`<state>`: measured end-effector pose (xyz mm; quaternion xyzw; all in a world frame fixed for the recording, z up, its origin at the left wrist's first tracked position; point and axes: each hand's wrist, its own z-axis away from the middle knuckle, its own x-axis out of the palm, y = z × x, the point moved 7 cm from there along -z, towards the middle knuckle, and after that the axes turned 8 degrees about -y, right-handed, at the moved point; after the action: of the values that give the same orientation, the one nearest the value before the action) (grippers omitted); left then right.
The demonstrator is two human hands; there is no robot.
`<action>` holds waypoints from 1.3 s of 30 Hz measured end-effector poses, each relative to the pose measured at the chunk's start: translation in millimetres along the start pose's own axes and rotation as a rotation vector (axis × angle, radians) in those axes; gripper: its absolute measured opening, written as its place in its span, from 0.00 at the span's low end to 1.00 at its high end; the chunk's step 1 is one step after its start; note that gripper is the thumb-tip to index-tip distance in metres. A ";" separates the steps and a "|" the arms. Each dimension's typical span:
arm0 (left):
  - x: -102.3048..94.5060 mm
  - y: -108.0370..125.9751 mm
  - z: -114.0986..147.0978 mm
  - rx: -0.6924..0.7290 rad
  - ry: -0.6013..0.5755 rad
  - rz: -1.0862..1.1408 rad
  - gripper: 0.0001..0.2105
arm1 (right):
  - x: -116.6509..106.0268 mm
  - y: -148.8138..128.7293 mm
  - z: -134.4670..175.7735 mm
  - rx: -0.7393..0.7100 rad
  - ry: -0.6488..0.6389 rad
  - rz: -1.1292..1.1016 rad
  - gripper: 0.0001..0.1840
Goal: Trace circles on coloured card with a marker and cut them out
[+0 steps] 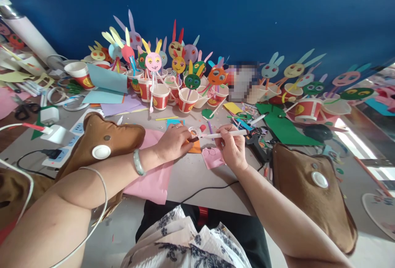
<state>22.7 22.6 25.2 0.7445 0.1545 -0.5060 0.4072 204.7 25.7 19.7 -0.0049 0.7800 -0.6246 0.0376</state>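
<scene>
My right hand (231,146) is closed around a slim white marker (237,133), held almost level with its tip to the left. My left hand (175,141) is closed, its fingertips at a short dark piece (194,139) near the marker's tip; what exactly it grips is unclear. Under those fingers lies a scrap of orange paper (195,148). A pink paper piece (212,159) with drawn round outlines rests on the table just left of my right wrist. Between the hands sit a small red piece (203,128) and a roll of clear tape (194,131).
Paper cups (161,97) holding rabbit-faced sticks line the back. A black glue gun (259,146) lies right of my right hand, near green paper (277,124). Brown cushions (304,185) flank my arms. A power strip (66,146) and scissors (24,107) lie left.
</scene>
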 end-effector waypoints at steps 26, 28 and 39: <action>0.4 3.8 0.5 0.036 -0.013 -0.049 0.05 | 15.3 -2.6 0.9 0.020 -0.150 0.018 0.22; 0.6 4.4 0.0 0.049 -0.021 -0.055 0.04 | 18.6 -1.6 1.3 0.038 -0.202 0.034 0.23; 5.5 3.4 1.8 0.095 0.024 0.082 0.07 | 17.6 -3.0 0.9 0.108 -0.198 -0.048 0.26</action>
<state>26.2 18.0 21.6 0.7746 0.1046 -0.4868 0.3900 187.1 23.2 21.5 -0.0832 0.7374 -0.6628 0.0998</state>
